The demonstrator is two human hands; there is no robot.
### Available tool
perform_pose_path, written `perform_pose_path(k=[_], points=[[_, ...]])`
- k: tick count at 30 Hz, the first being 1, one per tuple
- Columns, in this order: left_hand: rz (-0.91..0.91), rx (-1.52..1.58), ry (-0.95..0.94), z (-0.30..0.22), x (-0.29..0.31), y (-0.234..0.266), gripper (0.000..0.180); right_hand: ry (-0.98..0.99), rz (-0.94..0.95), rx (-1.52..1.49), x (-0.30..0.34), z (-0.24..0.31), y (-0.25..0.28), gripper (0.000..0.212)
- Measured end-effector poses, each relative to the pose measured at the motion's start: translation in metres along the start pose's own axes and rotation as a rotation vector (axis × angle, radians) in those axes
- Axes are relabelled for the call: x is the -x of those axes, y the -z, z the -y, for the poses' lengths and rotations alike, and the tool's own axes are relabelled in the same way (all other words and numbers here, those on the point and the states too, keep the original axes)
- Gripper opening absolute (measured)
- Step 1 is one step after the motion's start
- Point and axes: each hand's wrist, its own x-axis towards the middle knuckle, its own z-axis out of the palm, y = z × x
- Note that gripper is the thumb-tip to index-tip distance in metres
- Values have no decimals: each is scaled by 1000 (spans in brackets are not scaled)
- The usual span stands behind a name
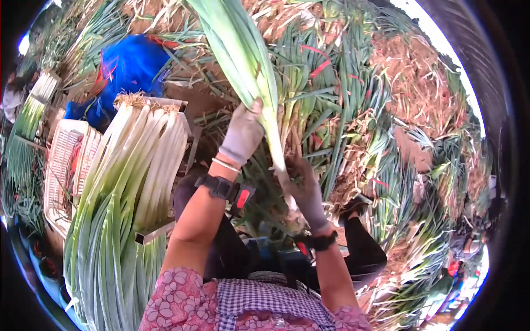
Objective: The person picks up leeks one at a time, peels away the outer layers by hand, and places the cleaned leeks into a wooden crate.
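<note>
Gripping one long leek (259, 94) with both gloved hands, the person is holding it upright at the centre of the view. The left hand (243, 132) is wrapping closed around the stalk where the pale shaft is turning green, thumb pressing on the leaves. The right hand (306, 190) is closing around the lower white end, just near of the left hand. The leek's green leaves are fanning out toward the far edge.

Open room is lacking: heaps of untrimmed leeks (342, 105) with roots and dry husk are crowding the far and right sides, touching one another right up to the hands. Only a small patch of bare ground (193, 96) is showing, far of the left hand.

To the left, a box (165, 102) is holding a tidy stack of cleaned leeks (138, 171), white ends pointing far, green tops spilling over its near edge. Just left of it a white slatted crate (61, 165) is lying; what is sitting inside I cannot tell. A blue bag (130, 66) is sitting far of the box.
</note>
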Motion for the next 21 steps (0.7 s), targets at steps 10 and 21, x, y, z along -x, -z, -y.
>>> perform_pose_path(k=[10,21], points=[[29,329,158,10,-3,-7,36,-15,-30,-142,-53,42,-18,35],[-233,84,60,32,-7,1,27,-53,-39,-138,-43,59,-44,21]])
